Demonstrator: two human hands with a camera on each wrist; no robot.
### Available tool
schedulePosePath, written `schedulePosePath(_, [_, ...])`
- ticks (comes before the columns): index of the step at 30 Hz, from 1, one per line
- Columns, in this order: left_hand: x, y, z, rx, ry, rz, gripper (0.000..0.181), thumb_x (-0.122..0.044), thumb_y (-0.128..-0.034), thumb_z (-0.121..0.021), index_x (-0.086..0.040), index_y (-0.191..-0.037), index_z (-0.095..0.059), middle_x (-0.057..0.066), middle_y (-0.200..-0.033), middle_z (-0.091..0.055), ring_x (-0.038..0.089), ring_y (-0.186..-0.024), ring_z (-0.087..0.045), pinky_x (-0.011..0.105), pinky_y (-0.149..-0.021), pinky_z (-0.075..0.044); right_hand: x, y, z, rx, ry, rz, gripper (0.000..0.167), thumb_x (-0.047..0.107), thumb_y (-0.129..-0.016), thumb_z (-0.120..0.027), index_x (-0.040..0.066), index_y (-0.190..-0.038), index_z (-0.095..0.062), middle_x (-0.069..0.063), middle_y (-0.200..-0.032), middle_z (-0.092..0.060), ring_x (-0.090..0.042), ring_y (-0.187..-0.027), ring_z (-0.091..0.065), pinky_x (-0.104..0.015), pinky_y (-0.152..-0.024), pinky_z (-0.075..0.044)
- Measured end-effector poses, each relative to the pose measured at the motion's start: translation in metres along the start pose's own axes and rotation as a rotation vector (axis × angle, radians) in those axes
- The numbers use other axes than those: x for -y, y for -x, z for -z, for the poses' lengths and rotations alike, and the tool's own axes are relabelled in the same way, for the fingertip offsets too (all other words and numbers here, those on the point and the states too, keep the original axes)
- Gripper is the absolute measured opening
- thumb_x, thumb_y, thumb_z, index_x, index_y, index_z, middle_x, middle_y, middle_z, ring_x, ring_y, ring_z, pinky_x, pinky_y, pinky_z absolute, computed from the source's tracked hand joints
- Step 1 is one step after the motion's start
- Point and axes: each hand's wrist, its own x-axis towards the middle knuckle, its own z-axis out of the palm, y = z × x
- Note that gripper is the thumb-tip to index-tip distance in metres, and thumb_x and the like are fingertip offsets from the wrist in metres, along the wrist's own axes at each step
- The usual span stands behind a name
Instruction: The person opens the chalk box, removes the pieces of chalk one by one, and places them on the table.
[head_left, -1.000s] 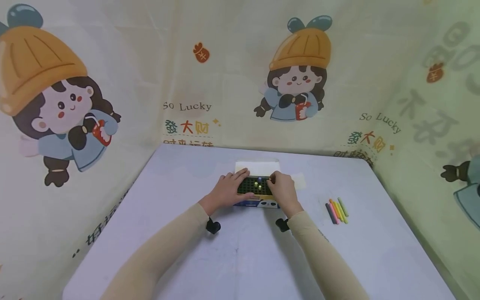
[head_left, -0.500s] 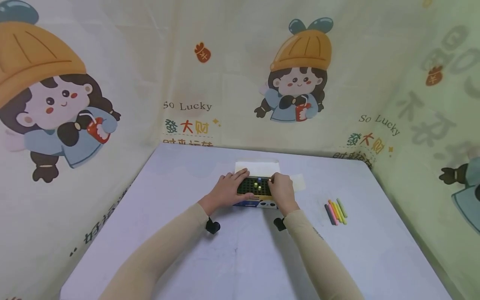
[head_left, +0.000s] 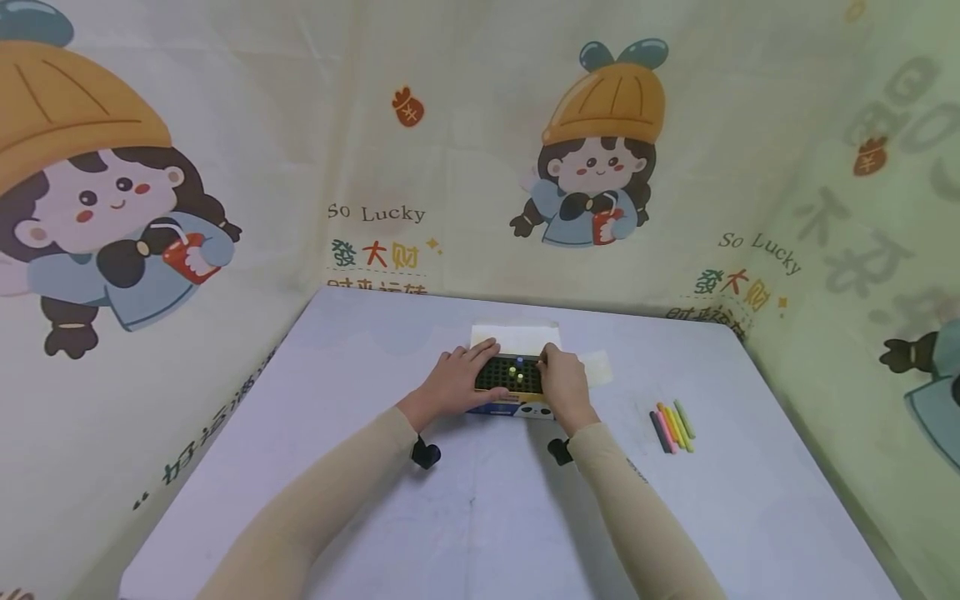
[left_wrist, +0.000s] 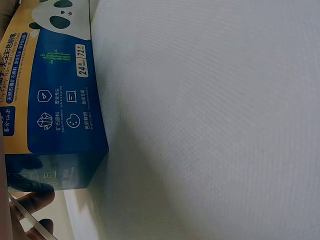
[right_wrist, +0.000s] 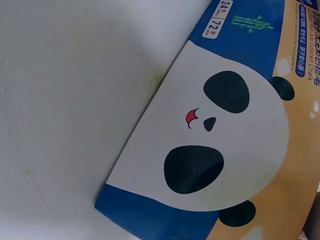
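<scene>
The left hand [head_left: 450, 382] holds the left end of the chalk box [head_left: 491, 409], thumb at the near rim and fingers spread towards the far one, so we see a wide grasp with the box between. The right hand [head_left: 567, 385] bends over the box's right end, thumb and forefinger drawn close together; we cannot tell whether anything sits between those tips, as the spot is too small and partly covered.

The box lies lengthwise along the worktop [head_left: 480, 508], nearer its far edge than its near one and about midway between the side edges. Its white lid [head_left: 516, 338] is folded up at the back, and a black perforated tray [head_left: 491, 374] fills the top. In the tray we count three short stubs in view: a blue stick [head_left: 520, 362] towards the back, with a yellow stick [head_left: 512, 372] and a paler stick [head_left: 520, 378] nearer us. A pale sheet [head_left: 599, 367] lies just beside the box, on the side towards the worktop's right edge.

Nearer that right edge, well apart from the box, we see loose chalk sticks [head_left: 672, 427] side by side: dark, pink, orange, yellow and green. Both wrist views show us the box's blue and yellow front, its printed panda [right_wrist: 232, 137] facing the near edge. Beyond the far edge hangs a pale cloth [head_left: 465, 183] printed with cartoon figures [head_left: 600, 167]
</scene>
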Motion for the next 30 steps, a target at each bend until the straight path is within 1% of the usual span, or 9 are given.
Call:
schedulePosePath(3, [-0.0007,0.0001,0.0010,-0.003,0.003,-0.004,0.091,-0.077,-0.0953,-0.047,-0.025,-0.166,-0.026,-0.004,-0.173,-0.023,0.036,-0.140,-0.047,0.057,-0.106,-0.041,-0.0003,0.0001,0.0006,-0.001,0.010,0.006,0.010,0.013,-0.105,-0.061,0.003,-0.105,-0.065,-0.018,-0.095,-0.075,-0.028,-0.079,-0.072,-0.039,-0.066,-0.056])
schedulePosePath(9, [0.0003,-0.0004,-0.0008,-0.009,0.006,0.003,0.092,-0.078,-0.0945,-0.049,-0.025,-0.167,-0.025,-0.004,-0.173,-0.023,0.036,-0.140,-0.046,0.057,-0.106,-0.041,-0.0012,-0.0008,0.0011,0.007,-0.013,0.037,0.008,0.014,-0.106,-0.060,0.007,-0.104,-0.063,-0.016,-0.093,-0.075,-0.023,-0.070,-0.067,-0.035,-0.060,-0.051])
schedulePosePath(13, [0.0008,-0.0008,-0.0012,-0.011,0.002,-0.004,0.093,-0.078,-0.0945,-0.049,-0.025,-0.167,-0.024,-0.004,-0.173,-0.023,0.037,-0.140,-0.046,0.058,-0.106,-0.041,-0.0030,-0.0014,0.0023,0.005,-0.022,0.060,0.007,0.013,-0.106,-0.060,0.007,-0.104,-0.063,-0.016,-0.093,-0.076,-0.020,-0.064,-0.063,-0.032,-0.056,-0.047])
schedulePosePath(17, [0.0010,-0.0008,-0.0004,-0.007,-0.002,-0.006,0.092,-0.077,-0.0947,-0.049,-0.025,-0.167,-0.025,-0.004,-0.173,-0.024,0.037,-0.140,-0.047,0.059,-0.106,-0.041,-0.0031,-0.0010,0.0044,0.016,-0.035,0.066,0.009,0.014,-0.107,-0.057,0.006,-0.106,-0.062,-0.016,-0.092,-0.076,-0.018,-0.056,-0.056,-0.029,-0.051,-0.041])
schedulePosePath(20, [0.0004,-0.0001,0.0012,-0.002,0.008,-0.002,0.092,-0.077,-0.0946,-0.050,-0.025,-0.166,-0.026,-0.003,-0.172,-0.024,0.037,-0.141,-0.046,0.059,-0.107,-0.041,-0.0018,-0.0001,0.0062,0.021,-0.039,0.063,0.009,0.015,-0.108,-0.055,0.007,-0.108,-0.061,-0.015,-0.087,-0.074,-0.017,-0.053,-0.052,-0.028,-0.049,-0.038])
schedulePosePath(26, [-0.0002,-0.0002,0.0033,0.001,0.019,0.003,0.092,-0.077,-0.0944,-0.050,-0.024,-0.166,-0.026,-0.003,-0.172,-0.024,0.038,-0.141,-0.046,0.060,-0.107,-0.041,-0.0013,-0.0004,0.0076,0.024,-0.035,0.070,0.011,0.017,-0.110,-0.052,0.008,-0.113,-0.058,-0.009,-0.066,-0.062,-0.017,-0.047,-0.049,-0.027,-0.046,-0.036])
schedulePosePath(28, [-0.0001,-0.0006,0.0038,-0.001,0.017,0.003,0.092,-0.077,-0.0945,-0.050,-0.024,-0.166,-0.026,-0.004,-0.172,-0.025,0.037,-0.141,-0.046,0.059,-0.107,-0.041,-0.0023,-0.0011,0.0074,0.028,-0.037,0.072,0.012,0.017,-0.110,-0.052,0.008,-0.114,-0.057,-0.008,-0.064,-0.061,-0.017,-0.046,-0.049,-0.028,-0.045,-0.035])
schedulePosePath(30, [0.0002,-0.0011,0.0042,-0.001,0.018,0.000,0.092,-0.077,-0.0944,-0.050,-0.024,-0.166,-0.026,-0.004,-0.172,-0.025,0.037,-0.140,-0.047,0.059,-0.106,-0.041,-0.0037,-0.0019,0.0068,0.031,-0.039,0.069,0.012,0.018,-0.111,-0.051,0.008,-0.115,-0.056,-0.008,-0.066,-0.063,-0.017,-0.046,-0.049,-0.027,-0.045,-0.036])
